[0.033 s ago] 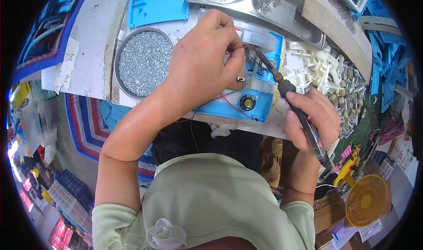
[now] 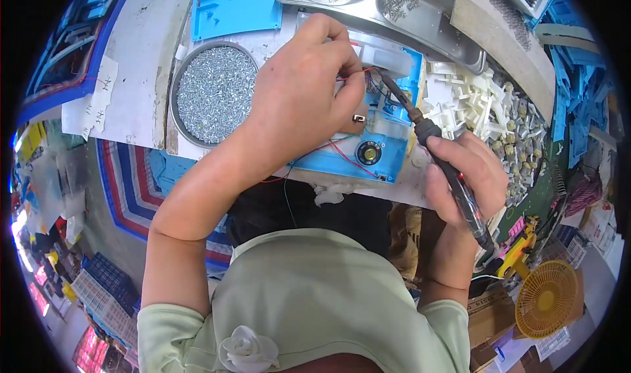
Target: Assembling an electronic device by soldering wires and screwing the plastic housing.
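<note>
My right hand (image 2: 468, 179) is wrapped round the dark handle of a soldering iron (image 2: 453, 176). The iron slants up and left, its tip among thin wires over a blue plastic housing (image 2: 348, 165). Left of the tip, my left hand (image 2: 312, 84) pinches a red wire (image 2: 368, 69) between thumb and fingers; the hand itself hides part of the grip. Beneath that hand sits a small slide switch (image 2: 359, 118) at the edge of a brown piece. A round speaker (image 2: 369, 153) lies in the near part of the housing, with red and green wires running to the left.
A round tray of small screws (image 2: 217, 93) stands left of the housing. To the right are piled white plastic parts (image 2: 460, 93) and small motors (image 2: 519, 143). A metal compartment tray (image 2: 430, 34) and a blue panel (image 2: 236, 8) lie at the back; a yellow fan (image 2: 545, 299) is lower right.
</note>
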`<move>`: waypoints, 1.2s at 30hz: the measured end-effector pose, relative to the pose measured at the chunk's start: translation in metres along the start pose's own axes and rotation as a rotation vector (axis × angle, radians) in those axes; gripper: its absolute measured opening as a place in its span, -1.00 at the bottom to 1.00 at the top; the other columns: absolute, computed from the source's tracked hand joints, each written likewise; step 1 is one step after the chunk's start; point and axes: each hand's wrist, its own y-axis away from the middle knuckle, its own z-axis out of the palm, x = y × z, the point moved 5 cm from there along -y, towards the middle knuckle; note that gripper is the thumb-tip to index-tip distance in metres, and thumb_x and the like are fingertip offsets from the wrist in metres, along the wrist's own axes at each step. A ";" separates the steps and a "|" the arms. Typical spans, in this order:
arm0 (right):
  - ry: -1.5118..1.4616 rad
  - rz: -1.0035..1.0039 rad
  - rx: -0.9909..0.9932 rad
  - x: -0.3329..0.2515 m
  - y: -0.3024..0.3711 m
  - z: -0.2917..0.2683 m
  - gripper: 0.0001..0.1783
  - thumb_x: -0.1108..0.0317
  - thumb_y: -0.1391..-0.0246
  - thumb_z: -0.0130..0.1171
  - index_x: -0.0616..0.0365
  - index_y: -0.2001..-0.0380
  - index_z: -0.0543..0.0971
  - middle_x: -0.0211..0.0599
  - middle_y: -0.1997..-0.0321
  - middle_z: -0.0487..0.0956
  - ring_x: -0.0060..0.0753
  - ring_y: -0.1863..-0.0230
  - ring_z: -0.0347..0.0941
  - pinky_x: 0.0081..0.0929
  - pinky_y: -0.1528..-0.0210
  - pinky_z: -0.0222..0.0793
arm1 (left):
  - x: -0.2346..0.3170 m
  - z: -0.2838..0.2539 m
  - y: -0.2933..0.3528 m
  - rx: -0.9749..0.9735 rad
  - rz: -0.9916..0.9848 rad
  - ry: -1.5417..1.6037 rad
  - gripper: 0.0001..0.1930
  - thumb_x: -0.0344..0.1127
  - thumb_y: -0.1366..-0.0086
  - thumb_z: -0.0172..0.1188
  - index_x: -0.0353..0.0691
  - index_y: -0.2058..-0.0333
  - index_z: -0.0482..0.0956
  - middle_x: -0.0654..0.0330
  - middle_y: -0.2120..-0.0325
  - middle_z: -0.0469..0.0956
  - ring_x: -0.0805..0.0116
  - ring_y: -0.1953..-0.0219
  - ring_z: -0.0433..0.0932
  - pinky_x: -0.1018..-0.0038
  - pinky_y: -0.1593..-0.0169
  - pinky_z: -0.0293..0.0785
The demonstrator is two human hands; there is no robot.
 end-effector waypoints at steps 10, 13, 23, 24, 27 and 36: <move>0.000 -0.012 0.001 0.001 -0.001 0.001 -0.63 0.56 0.16 0.35 0.23 0.16 0.67 -0.32 0.65 0.38 -0.30 0.67 0.29 -0.41 0.60 0.17 | 0.001 0.000 0.000 0.010 0.007 -0.011 -0.89 -0.46 -0.22 0.28 -0.40 0.39 0.57 0.12 0.27 0.46 0.29 0.37 0.58 0.44 0.29 0.53; 0.001 -0.011 0.006 0.001 -0.003 0.001 -0.64 0.56 0.14 0.35 0.24 0.16 0.67 -0.32 0.64 0.39 -0.29 0.67 0.30 -0.40 0.60 0.18 | 0.000 0.000 -0.001 0.008 0.002 -0.005 -0.89 -0.46 -0.21 0.28 -0.40 0.40 0.57 0.12 0.27 0.46 0.29 0.38 0.57 0.45 0.30 0.52; -0.145 0.181 0.049 0.012 0.006 -0.004 -0.67 0.51 0.04 0.35 0.31 0.13 0.67 -0.28 0.59 0.50 -0.39 0.60 0.39 -0.50 0.53 0.22 | 0.001 -0.001 -0.001 0.006 -0.006 0.011 -0.90 -0.47 -0.21 0.27 -0.40 0.40 0.56 0.13 0.29 0.45 0.34 0.39 0.54 0.47 0.31 0.50; -0.133 0.180 0.044 0.011 0.007 -0.005 -0.67 0.50 0.04 0.35 0.31 0.14 0.67 -0.28 0.59 0.50 -0.39 0.60 0.38 -0.50 0.53 0.22 | 0.000 0.000 -0.002 0.000 -0.011 0.013 -0.90 -0.47 -0.21 0.27 -0.40 0.40 0.56 0.13 0.29 0.45 0.34 0.38 0.54 0.47 0.31 0.50; -0.121 0.188 0.038 0.010 0.009 -0.008 -0.67 0.49 0.05 0.36 0.31 0.15 0.67 -0.28 0.59 0.50 -0.40 0.60 0.38 -0.50 0.53 0.21 | 0.000 0.000 -0.002 -0.009 -0.023 0.018 -0.90 -0.47 -0.21 0.27 -0.40 0.41 0.56 0.14 0.29 0.45 0.33 0.38 0.54 0.47 0.31 0.50; -0.121 0.152 0.053 0.012 0.011 -0.008 -0.67 0.48 0.07 0.36 0.30 0.16 0.68 -0.29 0.63 0.46 -0.39 0.63 0.36 -0.48 0.55 0.20 | 0.000 0.000 -0.002 -0.004 -0.026 0.017 -0.91 -0.48 -0.20 0.27 -0.39 0.41 0.56 0.15 0.29 0.44 0.35 0.40 0.53 0.47 0.32 0.48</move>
